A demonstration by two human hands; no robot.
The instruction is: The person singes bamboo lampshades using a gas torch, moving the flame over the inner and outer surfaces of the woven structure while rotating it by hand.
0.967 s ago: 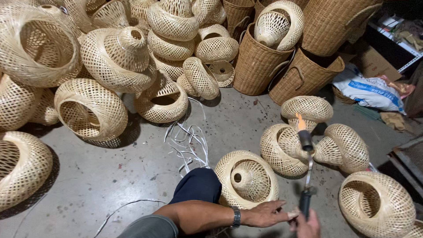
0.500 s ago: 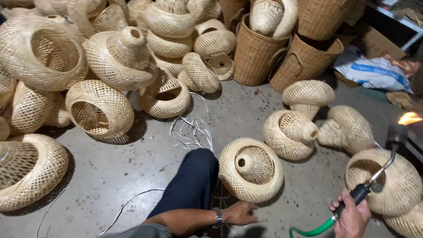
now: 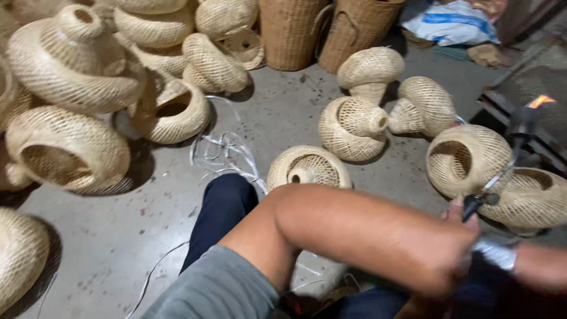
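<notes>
A lit gas torch [image 3: 521,127] with a small orange flame stands at the right, its nozzle up beside a woven bamboo lampshade [image 3: 466,159]. My right hand [image 3: 458,210] is mostly hidden; its fingertips wrap the torch's handle. My left arm crosses the foreground from the grey sleeve to the lower right. A silver wristwatch [image 3: 496,254] sits on its wrist. My left hand [image 3: 546,269] is blurred at the frame edge, and what it holds is not visible. Another woven shade [image 3: 307,168] lies just past my knee.
Several more woven bamboo shades are piled at the left [image 3: 71,71] and stand in the middle [image 3: 354,127]. Two tall wicker baskets [image 3: 289,32] stand at the back. White strapping scraps [image 3: 224,153] lie on the grey concrete floor. A white sack [image 3: 452,23] lies at the top right.
The view has swung down and right. My left arm has come across the foreground toward the torch side. The torch now stands more upright and closer to the shade at the right.
</notes>
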